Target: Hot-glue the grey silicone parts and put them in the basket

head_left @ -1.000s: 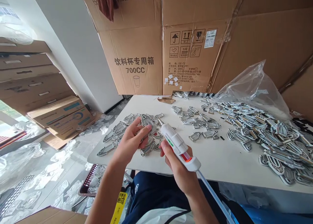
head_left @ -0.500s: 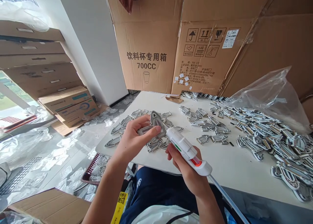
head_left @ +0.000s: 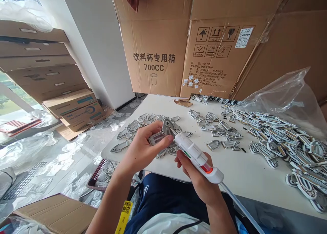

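My left hand (head_left: 145, 144) pinches a grey, flat, frame-like piece (head_left: 167, 126) with a pointed top, above the white table (head_left: 153, 171). My right hand (head_left: 195, 172) is wrapped round a white hot glue gun (head_left: 192, 150) with a red-orange part near its rear. A long pale stick (head_left: 241, 206) runs out from its back end toward my lap. The gun's nozzle meets the piece beside my left thumb; whether they touch, I cannot tell. Several similar grey pieces (head_left: 134, 126) lie on the table behind and beneath my hands.
A large heap of grey-white pieces (head_left: 288, 135) covers the table's right side, partly under a clear plastic bag (head_left: 283, 94). Smaller groups of pieces (head_left: 214, 125) lie mid-table. Cardboard (head_left: 155, 40) stands along the back. A dark red basket (head_left: 98, 174) of pieces sits lower left.
The grey piece has turned in my left hand, its frame now seen more edge-on. Both hands have shifted slightly right in the picture, as the view has moved a little.
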Action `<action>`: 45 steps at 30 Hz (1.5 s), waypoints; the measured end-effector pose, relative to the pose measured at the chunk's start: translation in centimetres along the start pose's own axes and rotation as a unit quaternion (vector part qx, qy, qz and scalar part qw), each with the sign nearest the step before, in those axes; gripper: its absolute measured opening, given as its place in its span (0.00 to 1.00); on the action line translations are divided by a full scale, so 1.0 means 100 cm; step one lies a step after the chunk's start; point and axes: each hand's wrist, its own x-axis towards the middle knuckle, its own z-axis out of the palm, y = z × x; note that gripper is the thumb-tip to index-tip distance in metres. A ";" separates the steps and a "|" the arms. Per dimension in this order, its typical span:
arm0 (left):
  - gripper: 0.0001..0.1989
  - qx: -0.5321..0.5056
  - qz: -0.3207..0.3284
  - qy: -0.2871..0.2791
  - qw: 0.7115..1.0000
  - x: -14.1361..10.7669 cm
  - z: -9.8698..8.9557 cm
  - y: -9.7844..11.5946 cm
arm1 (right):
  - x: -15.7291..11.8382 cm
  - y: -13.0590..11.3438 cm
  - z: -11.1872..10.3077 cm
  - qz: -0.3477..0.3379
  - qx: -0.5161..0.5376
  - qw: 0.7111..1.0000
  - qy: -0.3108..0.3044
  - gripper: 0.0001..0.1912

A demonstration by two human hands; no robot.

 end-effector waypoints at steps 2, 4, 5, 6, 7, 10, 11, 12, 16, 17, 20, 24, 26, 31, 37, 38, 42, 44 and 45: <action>0.14 -0.002 0.000 -0.003 1.000 0.000 0.000 0.000 | 0.000 0.000 0.000 -0.004 -0.006 1.000 0.002 0.25; 0.14 0.000 0.001 -0.003 1.000 0.000 0.000 0.000 | 0.000 0.000 0.000 -0.011 -0.009 1.000 0.000 0.25; 0.14 0.002 0.002 -0.002 1.000 0.000 0.000 0.000 | 0.001 0.000 -0.001 -0.012 -0.009 1.000 -0.003 0.25; 0.14 0.003 0.003 0.000 1.000 0.000 0.000 0.000 | 0.002 0.001 -0.002 -0.012 -0.011 1.000 -0.010 0.26; 0.14 0.004 0.005 0.001 1.000 0.000 -0.001 -0.001 | 0.003 0.002 -0.004 -0.010 -0.016 1.000 -0.017 0.27; 0.13 0.019 0.018 -0.003 1.000 0.000 -0.001 -0.001 | 0.007 0.006 -0.008 -0.008 -0.033 0.999 -0.039 0.30; 0.13 0.029 0.025 -0.007 0.999 0.000 -0.002 0.000 | 0.007 0.008 -0.009 -0.009 -0.035 0.999 -0.041 0.30; 0.13 0.040 0.031 -0.011 0.999 -0.001 -0.002 0.000 | 0.008 0.009 -0.009 -0.011 -0.034 0.999 -0.041 0.30; 0.12 0.063 0.044 -0.016 0.997 -0.002 -0.003 0.002 | 0.006 0.010 -0.008 -0.008 -0.026 0.999 -0.033 0.32; 0.12 0.063 0.045 -0.016 0.997 -0.002 -0.003 0.002 | 0.005 0.010 -0.007 -0.004 -0.022 0.999 -0.027 0.32; 0.12 0.062 0.047 -0.018 0.997 -0.004 -0.003 0.003 | 0.001 0.009 -0.005 0.008 -0.011 1.000 -0.006 0.32; 0.11 0.064 0.047 -0.017 0.997 -0.005 -0.003 0.003 | -0.001 0.010 -0.004 0.023 -0.003 1.000 0.010 0.31; 0.11 0.066 0.048 -0.015 0.997 -0.005 -0.002 0.003 | -0.002 0.010 -0.004 0.022 -0.002 1.000 0.017 0.31; 0.09 0.080 0.054 -0.005 0.995 -0.007 0.000 0.002 | -0.002 0.008 -0.002 0.008 -0.006 1.000 0.021 0.32; 0.05 0.151 0.082 0.055 0.984 -0.011 0.000 -0.001 | -0.004 0.002 0.002 0.027 -0.008 0.999 0.039 0.29; 0.03 0.178 0.096 0.060 0.978 -0.011 -0.001 -0.002 | -0.004 0.001 0.002 0.025 -0.008 0.999 0.040 0.29; 0.02 0.264 0.145 0.055 0.952 -0.009 -0.006 -0.005 | -0.005 -0.003 0.005 0.026 -0.024 0.997 0.065 0.29; 0.02 0.287 0.161 0.046 0.943 -0.008 -0.007 -0.007 | -0.006 -0.003 0.005 0.042 -0.040 0.995 0.080 0.29; 0.02 0.296 0.167 0.040 0.939 -0.007 -0.007 -0.008 | -0.007 -0.003 0.006 0.049 -0.048 0.994 0.084 0.29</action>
